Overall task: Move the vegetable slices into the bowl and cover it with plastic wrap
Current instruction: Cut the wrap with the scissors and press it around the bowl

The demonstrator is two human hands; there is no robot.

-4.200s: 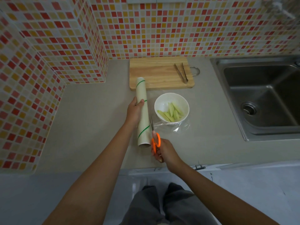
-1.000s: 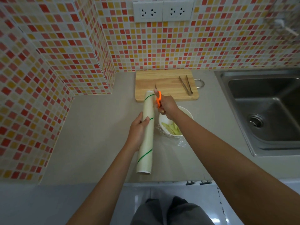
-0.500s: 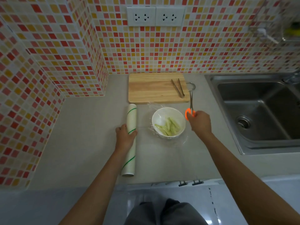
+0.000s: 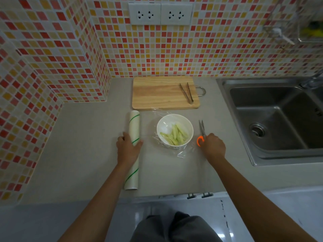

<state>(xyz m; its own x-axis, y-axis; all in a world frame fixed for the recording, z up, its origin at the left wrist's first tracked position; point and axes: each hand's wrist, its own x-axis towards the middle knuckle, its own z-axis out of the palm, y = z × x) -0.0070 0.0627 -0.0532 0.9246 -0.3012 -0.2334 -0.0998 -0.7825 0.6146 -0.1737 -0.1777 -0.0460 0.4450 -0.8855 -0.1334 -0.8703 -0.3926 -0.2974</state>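
Although no brand or legible writing is visible, green diagonal stripes are seen on the plastic wrap roll [image 4: 133, 151], which lies lengthwise on the desk [image 4: 78, 145]. The roll is gripped at mid-length by the left hand [image 4: 128, 151], with the fingers wrapped over it. The white bowl [image 4: 174, 131] is placed at the centre of the desk, just in front of the wooden cutting board [image 4: 164, 92]. The vegetable slices [image 4: 175, 136], pale green and elongated, are contained in the bowl. A clear sheet of plastic wrap [image 4: 181, 151] is seen spread around the bowl; whether the bowl's mouth is covered cannot be told. The scissors [image 4: 201, 132], with orange handles, lie on the desk just right of the bowl, blades closed and pointing away. The handles are held by the right hand [image 4: 213, 145], fingers curled on them. Metal tongs [image 4: 187, 92] rest on the board, and a steel sink [image 4: 272, 117] is set at the right. Compared with 0.5 s earlier, the scissors have been lowered to the desk.
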